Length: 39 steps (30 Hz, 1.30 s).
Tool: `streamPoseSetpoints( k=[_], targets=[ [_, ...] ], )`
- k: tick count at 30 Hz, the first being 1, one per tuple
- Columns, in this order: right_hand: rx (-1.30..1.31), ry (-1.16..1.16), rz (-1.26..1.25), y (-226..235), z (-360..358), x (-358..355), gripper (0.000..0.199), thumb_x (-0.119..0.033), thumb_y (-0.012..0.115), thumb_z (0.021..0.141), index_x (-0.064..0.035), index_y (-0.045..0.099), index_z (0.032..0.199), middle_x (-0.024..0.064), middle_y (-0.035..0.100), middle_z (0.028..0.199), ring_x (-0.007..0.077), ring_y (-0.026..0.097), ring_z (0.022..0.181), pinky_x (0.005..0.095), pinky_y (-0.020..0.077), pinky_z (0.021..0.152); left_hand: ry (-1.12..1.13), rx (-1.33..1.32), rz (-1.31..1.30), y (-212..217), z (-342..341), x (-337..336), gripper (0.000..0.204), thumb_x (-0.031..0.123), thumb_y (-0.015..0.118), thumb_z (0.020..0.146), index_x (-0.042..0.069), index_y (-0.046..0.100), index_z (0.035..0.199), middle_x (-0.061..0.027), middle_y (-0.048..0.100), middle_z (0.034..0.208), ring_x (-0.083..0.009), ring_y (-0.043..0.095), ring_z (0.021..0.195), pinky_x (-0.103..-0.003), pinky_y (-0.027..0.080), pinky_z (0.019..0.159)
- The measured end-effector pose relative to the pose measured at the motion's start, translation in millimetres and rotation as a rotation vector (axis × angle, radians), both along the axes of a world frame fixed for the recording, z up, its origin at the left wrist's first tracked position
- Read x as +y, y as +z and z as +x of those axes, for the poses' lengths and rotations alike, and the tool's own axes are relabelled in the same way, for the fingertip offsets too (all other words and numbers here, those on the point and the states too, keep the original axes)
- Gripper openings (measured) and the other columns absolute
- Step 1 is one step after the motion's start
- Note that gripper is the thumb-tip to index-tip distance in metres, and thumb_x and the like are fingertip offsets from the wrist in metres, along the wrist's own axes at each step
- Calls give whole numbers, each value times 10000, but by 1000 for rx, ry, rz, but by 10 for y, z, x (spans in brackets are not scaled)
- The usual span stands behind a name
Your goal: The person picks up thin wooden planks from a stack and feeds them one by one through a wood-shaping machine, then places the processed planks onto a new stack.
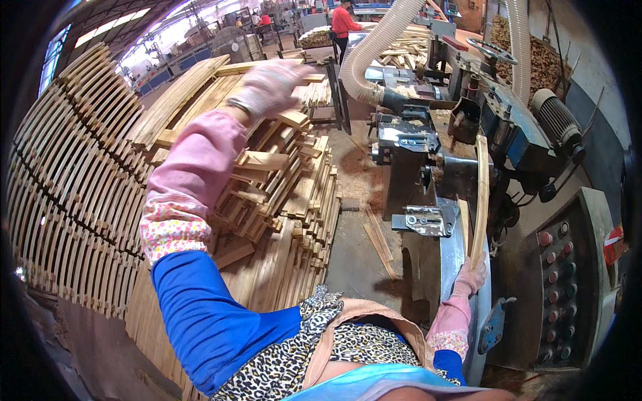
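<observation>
My left hand, in a pale glove and blurred by motion, is raised over the far part of a stack of wooden slats. Its fingers look stretched out to the right, and I see nothing held in them. At the lower right, my gloved right hand grips the near end of a long, slightly curved wooden strip. The strip runs forward along the metal bed of a woodworking machine. Beside it on the bed lies a shorter strip.
Tall rows of stacked curved slats stand at the left. A ribbed hose comes down to the machine. A control panel with several buttons is at the right. Thin offcuts lie on the floor. A person in red stands far off.
</observation>
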State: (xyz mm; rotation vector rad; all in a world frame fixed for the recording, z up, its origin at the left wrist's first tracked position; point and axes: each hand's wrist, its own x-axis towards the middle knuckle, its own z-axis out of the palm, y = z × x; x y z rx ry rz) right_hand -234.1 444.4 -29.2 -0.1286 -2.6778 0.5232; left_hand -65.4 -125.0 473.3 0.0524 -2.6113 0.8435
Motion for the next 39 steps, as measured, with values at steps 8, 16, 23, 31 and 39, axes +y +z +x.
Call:
streamPoseSetpoints(
  k=[8, 16, 23, 31, 39],
  targets=[
    [-332, -5, 180, 479, 2187, 887, 629, -336, 701, 904, -174, 532, 1487, 204, 657, 1147, 430, 623, 1045, 557, 513, 884, 1113, 148, 213, 235, 1618, -2435, 441, 197, 678, 872, 106, 693, 1303, -178, 691, 1329, -355, 669, 1227, -486, 557, 1004],
    [-289, 86, 272, 519, 2736, 1452, 520, -327, 690, 878, -95, 601, 1335, 174, 660, 1098, 433, 613, 1020, 544, 523, 845, 1346, 169, 268, 112, 1760, -2415, 300, 165, 643, 943, 92, 764, 1208, -179, 702, 1318, -345, 697, 1204, -466, 583, 954],
    [196, 370, 162, 269, 798, 624, 144, -225, 707, 843, -115, 673, 929, 122, 705, 997, 368, 648, 951, 487, 530, 829, 777, 171, 67, 259, 1713, -1543, 421, 39, 584, 862, 79, 654, 1276, -207, 727, 1151, -397, 699, 1097, -484, 559, 935],
    [274, 554, -206, 838, -9, -538, 561, -301, 820, 769, -166, 676, 1294, 161, 722, 1105, 387, 640, 1073, 496, 524, 918, -8, -58, -102, -138, 638, 411, 234, 202, 651, 915, 127, 583, 1126, -81, 662, 987, -285, 695, 913, -444, 568, 798],
    [144, 933, -213, 1505, 917, -51, 622, -255, 823, 735, -63, 620, 1291, 208, 691, 1095, 427, 653, 989, 522, 516, 844, -690, -446, -187, -1090, -397, 2172, 452, 223, 579, 933, 124, 538, 1372, -103, 627, 1317, -265, 660, 1152, -423, 522, 978]
  ],
)
